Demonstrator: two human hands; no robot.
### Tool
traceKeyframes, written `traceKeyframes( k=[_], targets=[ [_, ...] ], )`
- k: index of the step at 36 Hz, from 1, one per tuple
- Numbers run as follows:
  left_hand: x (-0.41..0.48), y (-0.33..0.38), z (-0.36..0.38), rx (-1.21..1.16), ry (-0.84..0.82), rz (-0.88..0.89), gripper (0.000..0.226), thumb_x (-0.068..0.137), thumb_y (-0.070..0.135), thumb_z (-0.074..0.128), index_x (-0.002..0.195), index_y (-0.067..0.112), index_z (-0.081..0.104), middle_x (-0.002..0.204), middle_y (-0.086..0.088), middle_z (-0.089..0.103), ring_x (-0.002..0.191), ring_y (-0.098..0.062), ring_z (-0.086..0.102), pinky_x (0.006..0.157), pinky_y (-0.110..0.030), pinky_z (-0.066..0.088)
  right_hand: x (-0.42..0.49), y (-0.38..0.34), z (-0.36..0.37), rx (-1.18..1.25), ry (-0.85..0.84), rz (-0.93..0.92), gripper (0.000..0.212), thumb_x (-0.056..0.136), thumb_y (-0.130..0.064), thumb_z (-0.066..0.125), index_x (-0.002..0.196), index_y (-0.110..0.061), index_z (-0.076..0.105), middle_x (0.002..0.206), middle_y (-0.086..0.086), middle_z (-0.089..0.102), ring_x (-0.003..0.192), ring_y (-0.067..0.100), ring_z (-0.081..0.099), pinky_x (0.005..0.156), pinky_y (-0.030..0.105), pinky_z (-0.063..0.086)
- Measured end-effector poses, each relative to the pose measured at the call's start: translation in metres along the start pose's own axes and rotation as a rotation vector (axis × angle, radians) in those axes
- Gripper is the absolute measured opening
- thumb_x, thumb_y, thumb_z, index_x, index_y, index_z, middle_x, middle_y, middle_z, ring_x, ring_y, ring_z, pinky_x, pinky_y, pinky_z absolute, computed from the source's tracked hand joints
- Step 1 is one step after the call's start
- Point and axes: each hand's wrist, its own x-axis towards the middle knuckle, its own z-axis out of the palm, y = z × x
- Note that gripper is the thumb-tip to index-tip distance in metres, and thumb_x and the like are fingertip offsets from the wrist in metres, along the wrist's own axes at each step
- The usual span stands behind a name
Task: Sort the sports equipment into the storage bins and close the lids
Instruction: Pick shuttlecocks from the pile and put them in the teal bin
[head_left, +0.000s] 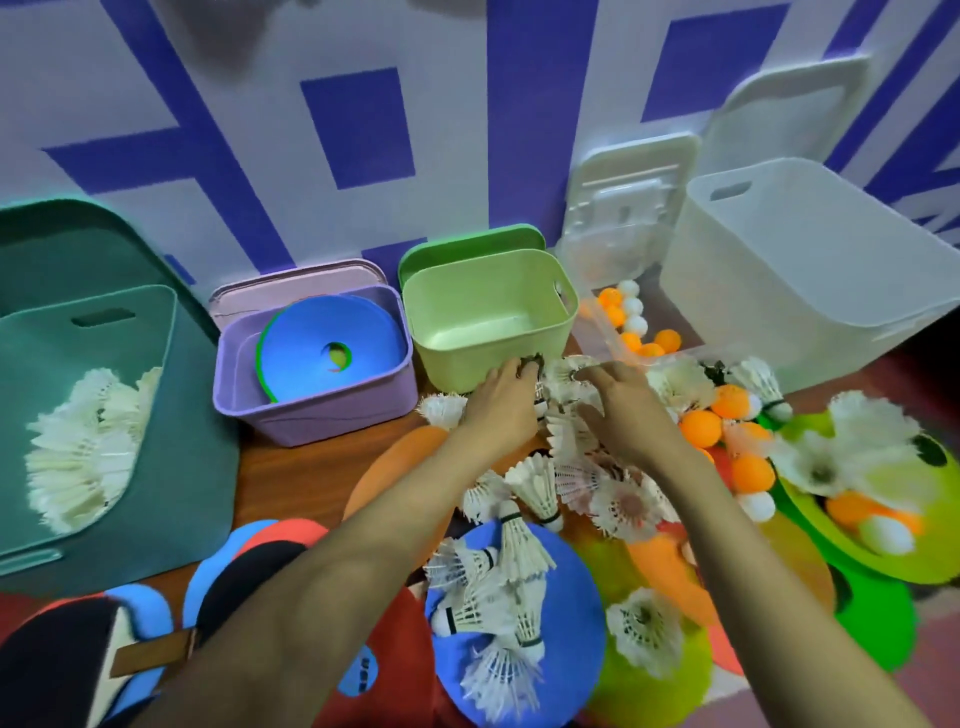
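Shuttlecocks (563, 400) lie heaped on the table just in front of the green bin (488, 332), between your hands. Your left hand (498, 400) curls its fingers round part of the heap. Whether your right hand (626, 415) grips or only presses the feathers cannot be told.

Risk: a loose two-handed scoop may shed pieces on the way to the teal bin (197, 493), well to your left, which already holds this kind. Squeezing may crush feathers. Orange balls (701, 427) lie beside the heap, so check that none is swept up.
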Motion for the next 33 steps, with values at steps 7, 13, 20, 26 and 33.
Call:
traceKeyframes(
  k=[7, 13, 20, 26, 33],
  targets=[
    [0.035, 0.003, 0.006, -0.077, -0.046, -0.058, 0.066, 0.085, -0.002, 0.051, 0.144, 0.013, 0.026, 0.141, -0.013, 0.032, 0.124, -0.033, 0.04, 0.094, -0.046, 0.046, 0.036, -0.009, -0.002, -0.277, -0.008, 0.045, 0.035, 0.093, -0.027, 0.049, 0.126, -0.017, 0.054, 0.127, 0.015, 0.051, 0.116, 0.034, 0.04, 0.094, 0.035, 0.028],
    [0.043, -0.005, 0.011, -0.195, -0.035, -0.14, 0.05, 0.086, 0.0, 0.053, 0.133, 0.013, 0.041, 0.132, -0.012, 0.041, 0.115, -0.032, 0.049, 0.091, -0.044, 0.047, 0.055, -0.021, -0.004, -0.357, -0.232, 0.124, 0.039, 0.093, -0.02, 0.044, 0.131, -0.027, 0.051, 0.139, 0.012, 0.038, 0.131, 0.036, 0.023, 0.105, 0.043, 0.023],
    [0.036, -0.015, 0.009, -0.207, 0.142, -0.131, 0.021, 0.09, 0.006, 0.051, 0.107, 0.019, 0.055, 0.115, -0.001, 0.059, 0.095, -0.024, 0.056, 0.071, -0.032, 0.044, 0.064, -0.03, -0.004, -0.405, -0.294, 0.12, 0.016, 0.089, -0.01, 0.045, 0.094, -0.016, 0.059, 0.115, 0.007, 0.056, 0.125, 0.031, 0.031, 0.106, 0.046, 0.019],
    [0.007, -0.024, -0.013, -0.293, 0.307, -0.109, 0.015, 0.093, 0.016, 0.054, 0.107, 0.019, 0.06, 0.112, 0.005, 0.059, 0.09, -0.017, 0.056, 0.067, -0.027, 0.039, 0.052, -0.042, -0.022, -0.426, -0.059, 0.065, 0.018, 0.09, -0.008, 0.046, 0.096, -0.009, 0.062, 0.104, 0.007, 0.062, 0.117, 0.03, 0.038, 0.101, 0.046, 0.023],
    [-0.046, -0.061, -0.051, -0.331, 0.538, -0.133, 0.014, 0.091, 0.015, 0.058, 0.104, 0.017, 0.063, 0.103, 0.001, 0.062, 0.081, -0.016, 0.048, 0.072, -0.027, 0.036, 0.036, -0.09, -0.053, -0.187, 0.148, -0.138, 0.03, 0.098, -0.037, 0.042, 0.113, -0.024, 0.065, 0.113, 0.001, 0.063, 0.114, 0.026, 0.042, 0.088, 0.039, 0.025]
  ],
)
